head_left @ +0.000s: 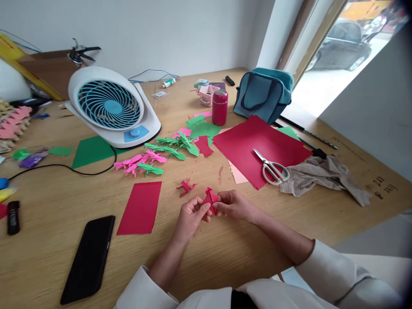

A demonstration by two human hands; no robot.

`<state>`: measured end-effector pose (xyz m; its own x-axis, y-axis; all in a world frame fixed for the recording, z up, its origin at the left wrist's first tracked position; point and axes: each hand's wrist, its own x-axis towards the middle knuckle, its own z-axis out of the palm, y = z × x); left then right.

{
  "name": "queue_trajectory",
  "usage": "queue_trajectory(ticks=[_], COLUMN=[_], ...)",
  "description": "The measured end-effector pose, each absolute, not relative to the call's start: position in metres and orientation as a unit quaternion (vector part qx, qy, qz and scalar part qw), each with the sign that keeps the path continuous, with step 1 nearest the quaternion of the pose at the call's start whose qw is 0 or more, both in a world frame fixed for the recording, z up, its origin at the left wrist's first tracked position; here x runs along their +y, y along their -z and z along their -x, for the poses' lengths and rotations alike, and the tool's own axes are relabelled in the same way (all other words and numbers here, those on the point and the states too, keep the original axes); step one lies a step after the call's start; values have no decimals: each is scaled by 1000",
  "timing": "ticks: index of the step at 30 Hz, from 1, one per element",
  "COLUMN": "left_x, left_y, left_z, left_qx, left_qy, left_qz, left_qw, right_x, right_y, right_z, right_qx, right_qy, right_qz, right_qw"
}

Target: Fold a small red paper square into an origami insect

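A small folded piece of red paper (210,198) is pinched between both hands above the table's front part. My left hand (193,214) grips its left side, thumb on the front. From the right, my right hand (234,205) pinches the other side with thumb and fingers. Just beyond my left hand lies a finished-looking red origami figure (186,187) with thin legs. Cut red paper (140,208) lies flat to the left. Pink origami figures (135,163) and green origami figures (170,148) are gathered farther back.
Scissors (271,167) rest on large red sheets (257,141) at right, beside a crumpled cloth (322,178). A white fan (111,107), red flask (220,107) and blue bag (262,94) stand behind. A black phone (88,259) lies front left.
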<state>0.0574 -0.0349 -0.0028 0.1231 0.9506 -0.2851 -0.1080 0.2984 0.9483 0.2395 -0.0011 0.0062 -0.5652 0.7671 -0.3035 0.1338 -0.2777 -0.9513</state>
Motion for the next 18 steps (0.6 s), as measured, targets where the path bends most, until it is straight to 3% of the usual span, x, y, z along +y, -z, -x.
queue_trajectory(ticks=[18], left_x=[-29], left_y=[-7], left_z=[-74], left_qx=[550], left_qy=[-448], left_qz=[-407], left_qw=[575], right_x=[13], right_y=[-10], right_z=[-247], right_qx=[-611], right_qy=[-658], right_qz=[406], right_qw=[173])
